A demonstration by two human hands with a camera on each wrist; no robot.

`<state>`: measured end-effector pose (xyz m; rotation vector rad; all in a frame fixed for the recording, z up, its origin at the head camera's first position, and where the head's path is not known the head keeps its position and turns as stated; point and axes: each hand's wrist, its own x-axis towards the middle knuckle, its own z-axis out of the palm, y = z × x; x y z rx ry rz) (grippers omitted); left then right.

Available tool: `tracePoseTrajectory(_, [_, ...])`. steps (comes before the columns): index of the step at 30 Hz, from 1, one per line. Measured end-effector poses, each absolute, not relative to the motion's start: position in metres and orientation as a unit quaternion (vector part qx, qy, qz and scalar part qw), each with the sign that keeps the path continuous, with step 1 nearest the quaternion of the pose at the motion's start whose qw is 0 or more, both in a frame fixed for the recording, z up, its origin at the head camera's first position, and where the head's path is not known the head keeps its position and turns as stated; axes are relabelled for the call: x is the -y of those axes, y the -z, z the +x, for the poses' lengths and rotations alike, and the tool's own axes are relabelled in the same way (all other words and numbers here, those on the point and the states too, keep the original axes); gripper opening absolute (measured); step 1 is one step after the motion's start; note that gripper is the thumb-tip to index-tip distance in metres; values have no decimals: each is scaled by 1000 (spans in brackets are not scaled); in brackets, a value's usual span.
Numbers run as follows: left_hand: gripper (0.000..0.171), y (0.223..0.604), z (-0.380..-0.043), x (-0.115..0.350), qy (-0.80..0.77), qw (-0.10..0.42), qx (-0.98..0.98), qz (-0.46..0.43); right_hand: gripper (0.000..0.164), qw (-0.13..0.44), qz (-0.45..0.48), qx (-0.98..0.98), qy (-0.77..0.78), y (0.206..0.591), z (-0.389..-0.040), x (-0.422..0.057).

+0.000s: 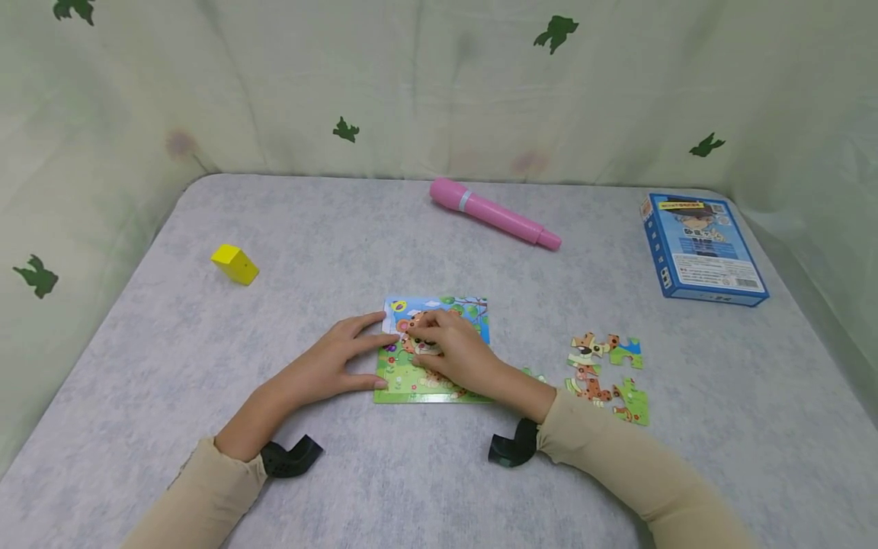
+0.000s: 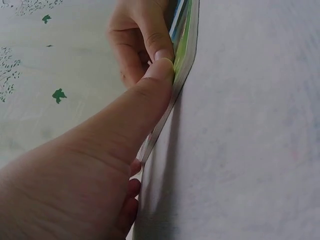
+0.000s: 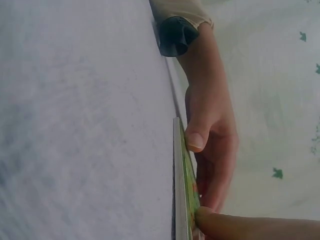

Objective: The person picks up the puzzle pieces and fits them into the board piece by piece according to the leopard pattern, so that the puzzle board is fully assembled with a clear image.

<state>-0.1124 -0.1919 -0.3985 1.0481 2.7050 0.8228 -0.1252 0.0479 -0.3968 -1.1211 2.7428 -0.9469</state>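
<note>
Your left hand (image 1: 329,362), grip spread, touched the left edge of the puzzle (image 1: 403,385); your right hand (image 1: 456,351), nearer the pieces (image 1: 634,400) rightward, bent over it, any pinch impossible to tell.

Pretty colourful setup tbh. The puzzle (image 1: 405,385) is sky blue up top and grassy green below, with an orange spotted animal on it. The loose pieces (image 1: 636,400) are green, blue and orange with dark spots. Then there's a pink toy pen (image 1: 497,216) with a pale band, a bright yellow block (image 1: 235,264) and a mostly blue box (image 1: 709,248). Worktop's (image 1: 329,244) mottled pale grey, sleeves (image 1: 604,457) beige, curtain (image 1: 295,76) pale with dark green leaf shapes.
</note>
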Motion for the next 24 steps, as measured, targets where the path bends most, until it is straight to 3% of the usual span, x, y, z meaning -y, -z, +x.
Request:
tracePoseTrajectory(4, [64,398,-112,192,-274,71,-895,345,49,26,-359,-885,297,394,-124,-48])
tracePoseTrajectory(8, [71,398,-113,193,-272,76,-896,343,56,74,-349,-882,309,389,-123,-52])
tracePoseTrajectory(14, [72,398,-112,194,-269,71,-897,344,66,110,-311,-848,414,381,-117,-67])
tracePoseTrajectory(24, [73,399,-113,193,-269,71,-898,342,70,-26,-290,-835,466,358,-99,-132])
